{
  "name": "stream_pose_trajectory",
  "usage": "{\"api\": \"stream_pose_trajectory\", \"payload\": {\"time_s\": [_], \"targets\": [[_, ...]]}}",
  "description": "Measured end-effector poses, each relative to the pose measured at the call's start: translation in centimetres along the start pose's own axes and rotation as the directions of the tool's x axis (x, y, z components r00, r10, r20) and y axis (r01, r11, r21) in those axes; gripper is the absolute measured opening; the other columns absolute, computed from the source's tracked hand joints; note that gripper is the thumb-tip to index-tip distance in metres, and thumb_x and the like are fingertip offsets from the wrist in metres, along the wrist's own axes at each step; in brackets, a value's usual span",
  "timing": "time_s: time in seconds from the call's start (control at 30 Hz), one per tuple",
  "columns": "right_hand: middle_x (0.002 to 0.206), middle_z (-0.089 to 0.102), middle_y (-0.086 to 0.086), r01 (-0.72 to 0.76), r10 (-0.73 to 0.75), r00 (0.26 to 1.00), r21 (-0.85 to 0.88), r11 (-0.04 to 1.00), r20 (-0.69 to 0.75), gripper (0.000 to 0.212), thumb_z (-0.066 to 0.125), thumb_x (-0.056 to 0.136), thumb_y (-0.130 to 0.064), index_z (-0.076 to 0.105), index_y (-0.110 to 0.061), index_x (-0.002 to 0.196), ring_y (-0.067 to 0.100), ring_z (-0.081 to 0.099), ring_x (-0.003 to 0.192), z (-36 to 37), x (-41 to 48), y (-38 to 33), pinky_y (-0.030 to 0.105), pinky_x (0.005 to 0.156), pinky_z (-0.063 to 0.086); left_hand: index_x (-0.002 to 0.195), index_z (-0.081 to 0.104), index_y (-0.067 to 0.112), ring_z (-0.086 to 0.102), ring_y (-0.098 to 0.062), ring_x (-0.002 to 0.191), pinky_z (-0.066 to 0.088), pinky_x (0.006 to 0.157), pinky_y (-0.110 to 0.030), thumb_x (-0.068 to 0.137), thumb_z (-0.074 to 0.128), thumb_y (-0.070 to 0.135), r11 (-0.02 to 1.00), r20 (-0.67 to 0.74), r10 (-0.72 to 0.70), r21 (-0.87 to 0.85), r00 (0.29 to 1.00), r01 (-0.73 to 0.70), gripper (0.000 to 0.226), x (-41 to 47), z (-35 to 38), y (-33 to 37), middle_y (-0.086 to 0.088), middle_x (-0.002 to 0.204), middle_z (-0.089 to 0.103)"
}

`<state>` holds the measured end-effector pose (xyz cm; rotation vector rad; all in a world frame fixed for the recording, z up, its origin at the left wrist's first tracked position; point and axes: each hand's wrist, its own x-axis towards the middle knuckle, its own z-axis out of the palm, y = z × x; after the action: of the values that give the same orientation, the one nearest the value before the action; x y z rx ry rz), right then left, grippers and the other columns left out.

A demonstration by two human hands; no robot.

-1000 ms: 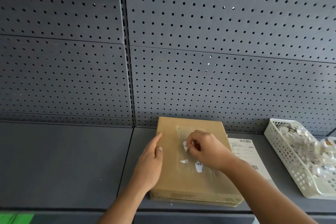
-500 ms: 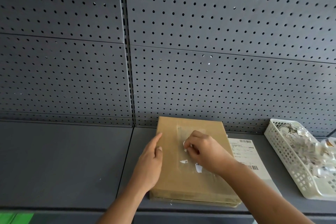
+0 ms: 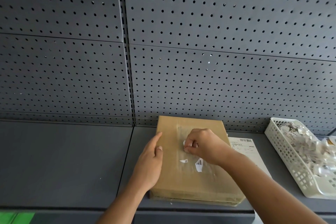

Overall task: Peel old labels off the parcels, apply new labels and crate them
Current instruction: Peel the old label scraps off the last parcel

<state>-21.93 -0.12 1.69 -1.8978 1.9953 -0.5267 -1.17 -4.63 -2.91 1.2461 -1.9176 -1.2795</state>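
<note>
A flat brown cardboard parcel (image 3: pixel 174 180) lies on the grey shelf. My left hand (image 3: pixel 151 162) rests on its left edge with straight fingers, steadying it. My right hand (image 3: pixel 201 145) is over the parcel's middle, fingertips curled and pinching a small white scrap of the old label (image 3: pixel 184 143). Two more torn label scraps (image 3: pixel 198 164) with barcode bits stick to the parcel just below that hand. A glossy patch of adhesive residue surrounds them. A new printed label sheet (image 3: pixel 245 148) lies on the shelf to the right, partly under my right forearm.
A white perforated plastic basket (image 3: pixel 283 154) full of torn label scraps stands at the far right. A grey pegboard wall (image 3: pixel 200 60) rises right behind the parcel. The grey shelf (image 3: pixel 63 160) stretches to the left. Something green (image 3: pixel 16 218) shows at the bottom left corner.
My right hand's fingertips have worked slightly down and left on the label scrap, curling tighter. The left hand and the parcel have stayed put.
</note>
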Motion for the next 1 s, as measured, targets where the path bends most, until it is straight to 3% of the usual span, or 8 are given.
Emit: {"api": "stream_pose_trajectory", "payload": {"time_s": [0.13, 0.3, 0.5, 0.73, 0.93, 1.0], "targets": [[0.075, 0.056, -0.011, 0.013, -0.015, 0.995, -0.012, 1.0, -0.097, 0.025, 0.066, 0.083, -0.01, 0.057, -0.026, 0.065, 0.007, 0.052, 0.063, 0.6, -0.2, -0.2, 0.026, 0.066, 0.049, 0.152, 0.031, 0.048, 0.028, 0.004, 0.142, 0.023, 0.11, -0.018, 0.109, 0.032, 0.03, 1.0, 0.008, -0.003, -0.009, 1.0, 0.003, 0.046, 0.0, 0.0, 0.0, 0.023, 0.159, 0.03], [0.086, 0.061, -0.009, -0.051, 0.052, 0.999, 0.065, 0.997, -0.008, 0.007, 0.076, 0.081, -0.016, 0.069, -0.016, 0.078, 0.008, 0.059, 0.073, -0.3, -0.4, -0.2, 0.019, 0.069, 0.05, 0.152, 0.03, 0.049, 0.028, 0.004, 0.141, 0.023, 0.108, -0.018, 0.109, 0.031, 0.03, 1.0, 0.008, -0.003, -0.005, 1.0, 0.003, 0.047, 0.0, 0.0, 0.0, 0.024, 0.158, 0.029], [0.078, 0.057, -0.011, -0.031, 0.032, 0.998, 0.019, 0.999, -0.062, 0.01, 0.07, 0.083, -0.012, 0.067, -0.012, 0.074, -0.001, 0.056, 0.07, 0.3, -0.2, -0.3, 0.011, 0.064, 0.043, 0.151, 0.03, 0.05, 0.028, 0.004, 0.143, 0.023, 0.111, -0.019, 0.109, 0.031, 0.031, 1.0, 0.011, -0.007, -0.006, 1.0, 0.007, 0.046, 0.1, 0.0, -0.2, 0.025, 0.158, 0.028], [0.086, 0.063, -0.008, -0.05, 0.058, 0.995, 0.094, 0.994, -0.08, 0.008, 0.072, 0.085, -0.016, 0.069, -0.016, 0.077, 0.007, 0.057, 0.077, 0.1, -0.9, -0.3, 0.012, 0.068, 0.045, 0.151, 0.03, 0.05, 0.028, 0.002, 0.144, 0.023, 0.11, -0.019, 0.109, 0.032, 0.031, 1.0, 0.014, -0.008, -0.009, 1.0, 0.008, 0.046, 0.0, 0.0, -0.2, 0.023, 0.159, 0.028], [0.077, 0.052, -0.016, 0.052, -0.056, 0.994, -0.043, 0.998, -0.092, 0.009, 0.071, 0.084, -0.015, 0.068, -0.018, 0.076, 0.001, 0.054, 0.064, 0.5, -0.7, -0.1, 0.011, 0.063, 0.042, 0.15, 0.031, 0.051, 0.03, 0.001, 0.143, 0.025, 0.109, -0.019, 0.109, 0.032, 0.031, 1.0, 0.01, -0.012, -0.012, 1.0, 0.012, 0.046, 0.0, 0.1, 0.0, 0.024, 0.158, 0.031], [0.076, 0.051, -0.014, 0.086, -0.102, 0.987, -0.129, 0.988, -0.126, 0.013, 0.064, 0.086, -0.015, 0.064, -0.019, 0.073, 0.007, 0.054, 0.061, 1.1, -0.6, 0.1, 0.023, 0.061, 0.049, 0.15, 0.031, 0.051, 0.03, 0.002, 0.142, 0.025, 0.108, -0.019, 0.109, 0.032, 0.031, 1.0, 0.007, -0.013, -0.017, 1.0, 0.013, 0.046, 0.1, 0.1, -0.1, 0.024, 0.158, 0.031]]}}
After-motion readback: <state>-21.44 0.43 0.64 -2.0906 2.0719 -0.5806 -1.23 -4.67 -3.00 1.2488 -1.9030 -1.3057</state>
